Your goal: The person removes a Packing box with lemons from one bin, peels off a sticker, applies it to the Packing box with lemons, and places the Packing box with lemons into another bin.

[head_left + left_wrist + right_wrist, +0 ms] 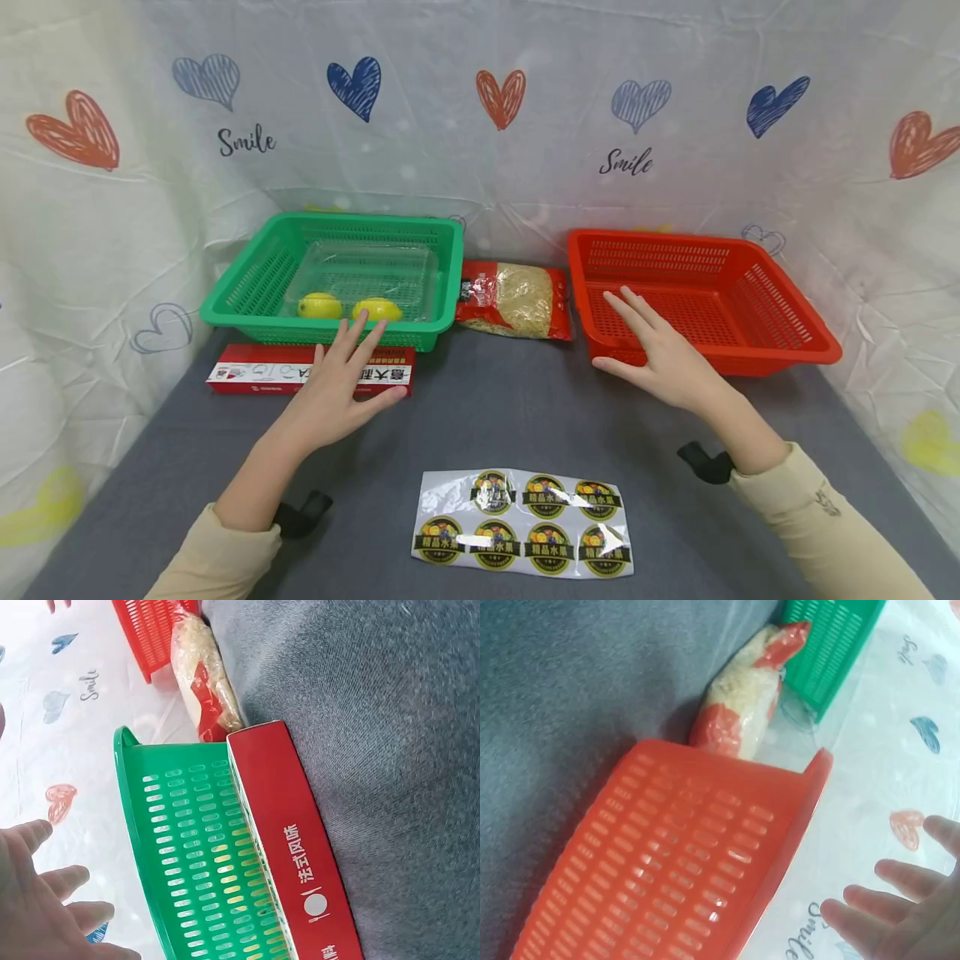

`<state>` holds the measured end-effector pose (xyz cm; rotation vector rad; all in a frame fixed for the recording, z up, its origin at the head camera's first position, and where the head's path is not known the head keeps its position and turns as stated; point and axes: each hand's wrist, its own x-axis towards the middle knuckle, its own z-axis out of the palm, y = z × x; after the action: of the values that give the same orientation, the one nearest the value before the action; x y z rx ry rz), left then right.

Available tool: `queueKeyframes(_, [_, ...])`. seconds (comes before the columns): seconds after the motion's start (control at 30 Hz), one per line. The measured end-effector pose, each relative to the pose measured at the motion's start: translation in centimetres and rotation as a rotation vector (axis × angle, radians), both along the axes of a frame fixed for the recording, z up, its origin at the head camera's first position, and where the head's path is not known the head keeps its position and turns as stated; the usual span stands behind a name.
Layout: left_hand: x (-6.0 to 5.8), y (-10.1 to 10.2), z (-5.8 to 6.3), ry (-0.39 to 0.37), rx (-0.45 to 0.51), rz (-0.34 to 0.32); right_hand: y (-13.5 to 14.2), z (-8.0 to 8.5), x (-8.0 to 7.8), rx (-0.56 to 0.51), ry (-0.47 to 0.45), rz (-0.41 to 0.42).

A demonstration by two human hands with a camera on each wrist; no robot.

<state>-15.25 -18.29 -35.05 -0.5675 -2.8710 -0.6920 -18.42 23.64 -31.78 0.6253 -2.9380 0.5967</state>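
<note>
My left hand (330, 400), fingers spread and holding nothing, hovers over a red box (258, 368) with white lettering, its fingertips overlapping the near rim of the green basket (240, 283) in the head view. Inside that basket are two lemons (320, 306) and a clear plastic container (390, 258). On the other side my right hand (663, 358) is likewise spread and bare, near the front left corner of the red basket (780, 354). In the right wrist view its fingers (907, 881) are straight and apart.
A red bag with a clear window (525, 300), filled with something pale yellow, lies between the baskets. Nearest me on the grey cloth is a sheet of round fruit stickers (522, 523). White fabric with printed hearts (427, 158) hangs behind and at both sides.
</note>
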Motion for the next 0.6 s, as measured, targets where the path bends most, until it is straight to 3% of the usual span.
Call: queueKeyframes(0.6, [0.8,-1.0,-1.3,-0.163,0.183,0.006,-2.8,-0.3,-1.0,-0.083,0.019,0.076])
